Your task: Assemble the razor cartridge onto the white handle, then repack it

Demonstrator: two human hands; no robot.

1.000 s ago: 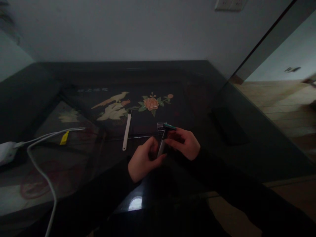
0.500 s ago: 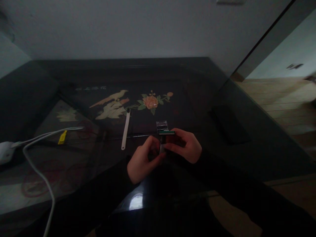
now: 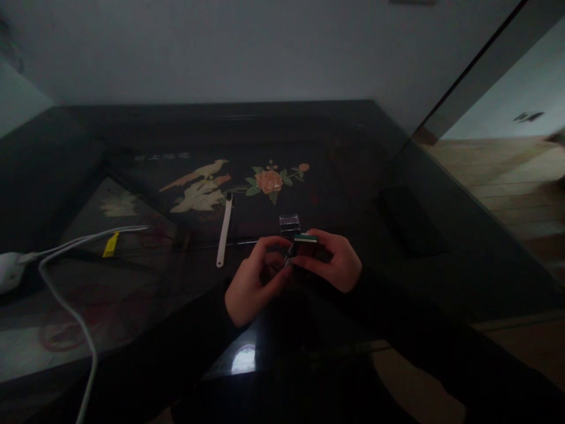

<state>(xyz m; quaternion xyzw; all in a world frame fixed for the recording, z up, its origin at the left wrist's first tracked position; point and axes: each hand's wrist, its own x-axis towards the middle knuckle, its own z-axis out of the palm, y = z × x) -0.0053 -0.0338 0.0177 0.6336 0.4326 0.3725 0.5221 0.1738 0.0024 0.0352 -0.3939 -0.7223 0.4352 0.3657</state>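
Item one, a razor [image 3: 296,246] with a green-edged head and a pale handle: we hold it between both hands, low over the near middle of the dark glass table [image 3: 362,176]. Our right hand [image 3: 332,261] pinches the razor's head end between thumb and fingers [image 3: 324,237]; our left hand [image 3: 255,278] has its fingers curled and pressed on the handle from below and the left, thumb arched over it. The light is dim, so finer detail of the grip is not clear to us. Item two, a small clear blade case [image 3: 289,224], lying on the table just beyond the razor head. Item three, a long white strip [image 3: 224,232], flat on the table to the left of our hands and apart from them. Item four, a bird and flower picture [image 3: 238,182] under the glass, farther back. Item five, a white cable [image 3: 70,312] with a yellow tag [image 3: 110,244], well apart at the left edge.
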